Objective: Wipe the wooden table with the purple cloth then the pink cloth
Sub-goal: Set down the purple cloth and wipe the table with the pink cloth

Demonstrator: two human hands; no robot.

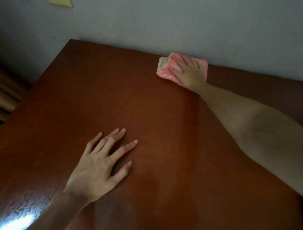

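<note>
The right hand presses flat, fingers straight, on the folded pink cloth, which lies on the wooden desk at its far edge, just beside the grey wall. The left hand rests on the near part of the desk, fingers spread and holding nothing, well apart from the cloth.

Domestic room, prob. a home: polished reddish wooden surface set against plain grey painted wall; yellow paper note on wall; dim indoor light.
</note>
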